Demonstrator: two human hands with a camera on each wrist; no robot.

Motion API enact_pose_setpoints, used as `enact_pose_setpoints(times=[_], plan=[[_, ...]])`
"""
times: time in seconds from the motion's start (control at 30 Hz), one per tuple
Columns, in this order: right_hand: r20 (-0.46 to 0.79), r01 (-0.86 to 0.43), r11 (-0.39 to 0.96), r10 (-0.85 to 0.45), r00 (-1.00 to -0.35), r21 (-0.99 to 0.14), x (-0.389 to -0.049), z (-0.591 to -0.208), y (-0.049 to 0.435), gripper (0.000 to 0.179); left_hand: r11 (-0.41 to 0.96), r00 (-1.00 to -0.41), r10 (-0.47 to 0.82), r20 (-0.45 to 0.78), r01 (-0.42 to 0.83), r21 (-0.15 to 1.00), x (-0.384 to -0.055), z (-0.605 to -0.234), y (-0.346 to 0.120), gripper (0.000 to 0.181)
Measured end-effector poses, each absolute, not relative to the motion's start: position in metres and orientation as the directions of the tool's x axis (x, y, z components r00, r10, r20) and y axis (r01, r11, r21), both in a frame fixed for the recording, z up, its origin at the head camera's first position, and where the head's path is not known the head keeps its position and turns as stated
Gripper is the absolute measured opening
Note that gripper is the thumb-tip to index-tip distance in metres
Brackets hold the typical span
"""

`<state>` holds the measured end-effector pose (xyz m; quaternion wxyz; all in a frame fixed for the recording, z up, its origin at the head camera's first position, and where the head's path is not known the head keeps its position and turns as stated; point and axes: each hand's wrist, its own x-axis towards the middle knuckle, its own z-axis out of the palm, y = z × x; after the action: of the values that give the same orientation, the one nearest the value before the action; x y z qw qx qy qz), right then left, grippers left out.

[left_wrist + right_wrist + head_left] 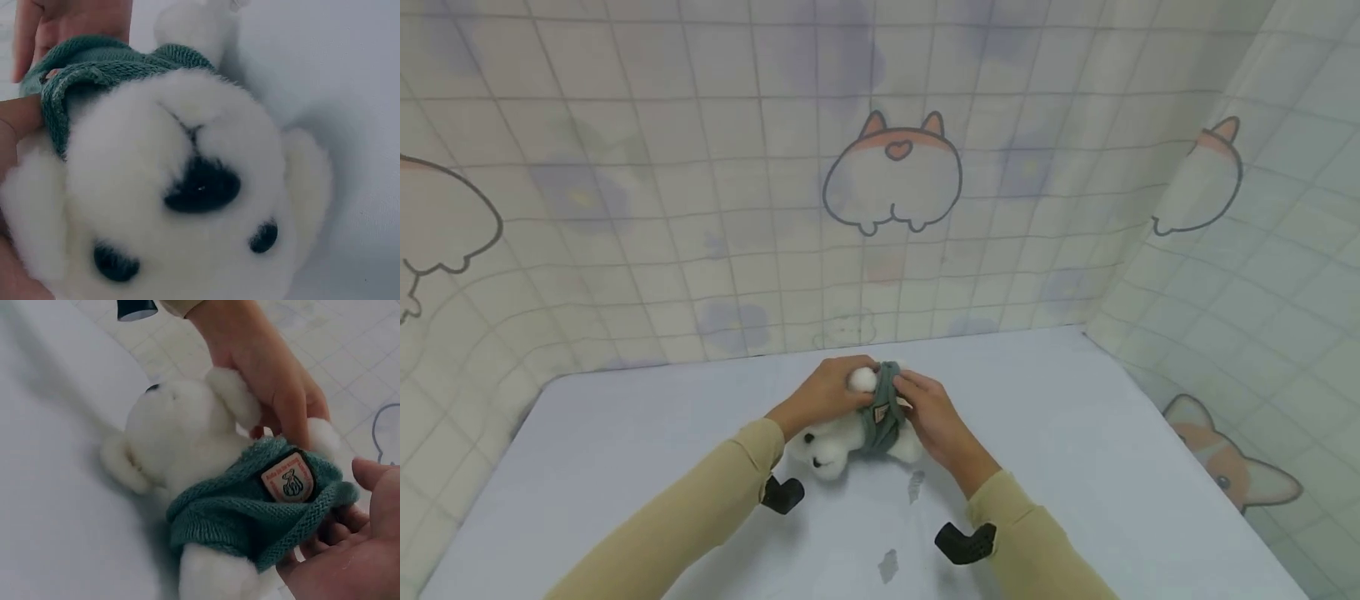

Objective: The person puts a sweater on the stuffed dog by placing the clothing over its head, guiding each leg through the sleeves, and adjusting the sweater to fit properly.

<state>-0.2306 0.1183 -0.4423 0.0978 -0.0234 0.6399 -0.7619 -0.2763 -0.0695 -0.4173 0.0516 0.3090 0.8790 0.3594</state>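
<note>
A white plush bear [831,450] in a green knitted sweater [883,433] lies on its side on the table, its head to the left. My left hand [831,392] grips the bear by the upper arm, beside the sweater's neck edge. At the sweater's lower edge, my right hand [936,421] holds the knit, its fingers curled in under the hem in the right wrist view. A patch [289,481] with a small printed figure is sewn on the sweater. Close up in the left wrist view are the bear's black nose [203,186] and eyes.
The white table [647,450] has two grey marks [888,566] on its near part. Behind and to the right hang checked cloths [715,208] printed with cartoon dogs. Black wrist devices [966,543] sit by both beige sleeves.
</note>
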Motion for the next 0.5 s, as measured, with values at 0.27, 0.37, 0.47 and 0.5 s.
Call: enact_pose_setpoints(times=[0.27,0.37,0.47,0.5], plan=[[-0.119,0.112,0.124,-0.053,-0.992,-0.986,-0.230,-0.451,0.125,0.027,0.483,-0.795,0.589,0.145,0.490,0.726,-0.276,-0.412,-0.075,0.039],[-0.128,0.117,0.203,-0.043,-0.991,-0.972,-0.231,-0.458,0.126,0.026,0.460,-0.793,0.587,0.162,0.491,0.739,-0.275,-0.410,-0.077,0.040],[-0.112,0.095,0.273,-0.050,-0.992,-0.957,-0.231,-0.460,0.129,0.028,0.441,-0.794,0.583,0.173,0.488,0.754,-0.274,-0.408,-0.079,0.039],[-0.096,0.076,0.297,-0.054,-0.994,-0.952,-0.230,-0.459,0.130,0.029,0.436,-0.793,0.583,0.175,0.488,0.757,-0.274,-0.408,-0.080,0.039]])
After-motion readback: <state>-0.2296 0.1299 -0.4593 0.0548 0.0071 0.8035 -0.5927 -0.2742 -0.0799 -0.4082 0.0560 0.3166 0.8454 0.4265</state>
